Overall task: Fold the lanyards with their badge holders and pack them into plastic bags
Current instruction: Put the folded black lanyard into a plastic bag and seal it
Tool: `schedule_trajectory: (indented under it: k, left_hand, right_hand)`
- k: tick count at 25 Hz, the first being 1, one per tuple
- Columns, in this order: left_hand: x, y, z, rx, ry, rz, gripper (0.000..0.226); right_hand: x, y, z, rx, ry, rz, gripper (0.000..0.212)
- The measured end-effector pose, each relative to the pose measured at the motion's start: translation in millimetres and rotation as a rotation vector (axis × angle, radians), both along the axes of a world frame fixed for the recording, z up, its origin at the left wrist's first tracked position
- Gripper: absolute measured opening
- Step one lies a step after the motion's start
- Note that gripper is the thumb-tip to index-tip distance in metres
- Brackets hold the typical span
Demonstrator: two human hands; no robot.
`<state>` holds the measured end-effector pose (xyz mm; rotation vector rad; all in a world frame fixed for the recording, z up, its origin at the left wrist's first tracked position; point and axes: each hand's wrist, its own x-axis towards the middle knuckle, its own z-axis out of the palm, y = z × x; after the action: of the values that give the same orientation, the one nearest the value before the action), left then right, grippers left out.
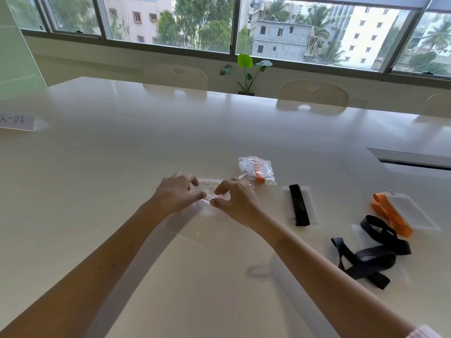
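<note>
Take the clear bag (212,191) under your hands as the landmark on the desk (122,147). Your left hand (179,192) rests on its left end, your right hand (238,200) on its right. Just behind and right of it lies a packed bag (257,170). Further right lies a folded lanyard on its holder (299,205), then two more lanyards (390,213), (373,254). Far left of it sits a paper sign (17,121).

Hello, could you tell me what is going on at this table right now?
A person is packing lanyards into bags. Both hands, left hand and right hand, pinch an empty clear plastic bag on the table. One packed bag with an orange lanyard lies beyond. A folded black lanyard, an orange lanyard and a loose black lanyard wait to the right.
</note>
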<state>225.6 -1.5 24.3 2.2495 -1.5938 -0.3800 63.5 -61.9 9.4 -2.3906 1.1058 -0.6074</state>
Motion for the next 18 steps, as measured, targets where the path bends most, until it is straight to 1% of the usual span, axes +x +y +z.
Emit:
schedule_trajectory:
  k: [2, 4, 6, 8, 9, 11, 13, 15, 17, 18]
  left_hand:
    - [3, 5, -3, -0.035, 0.078, -0.016, 0.041]
    - [4, 7, -9, -0.07, 0.12, 0.037, 0.038]
    - [2, 7, -12, -0.094, 0.147, 0.079, 0.029]
    - [2, 7, -13, -0.122, 0.17, 0.057, 0.017]
    - [3, 8, -13, -0.149, 0.183, 0.029, 0.013]
    - [5, 8, -9, -0.229, 0.192, -0.029, 0.008]
    - [6, 10, -3, -0.375, 0.142, -0.043, 0.001]
    - [5, 15, 1, -0.548, 0.105, 0.002, 0.015]
    - [1, 22, 4, -0.648, 0.194, 0.023, 0.019]
    - [-1, 24, 4, -0.633, 0.272, 0.007, 0.019]
  right_hand:
    - [8, 1, -10, -0.002, 0.036, -0.033, 0.029]
    - [12, 0, -17, 0.021, 0.043, -0.094, 0.033]
    - [12, -1, -20, 0.056, 0.028, -0.13, 0.036]
    - [13, -2, -21, 0.079, 0.019, -0.14, 0.032]
    - [13, -3, -21, 0.086, -0.002, -0.145, 0.026]
    - [11, -2, -18, 0.108, -0.068, -0.165, 0.01]
    - [9, 3, -13, 0.132, -0.147, -0.17, 0.015]
    - [9, 11, -5, 0.146, -0.256, -0.199, 0.013]
    - [14, 23, 1, 0.149, -0.398, -0.27, 0.012]
    - [17, 29, 4, 0.148, -0.47, -0.297, 0.011]
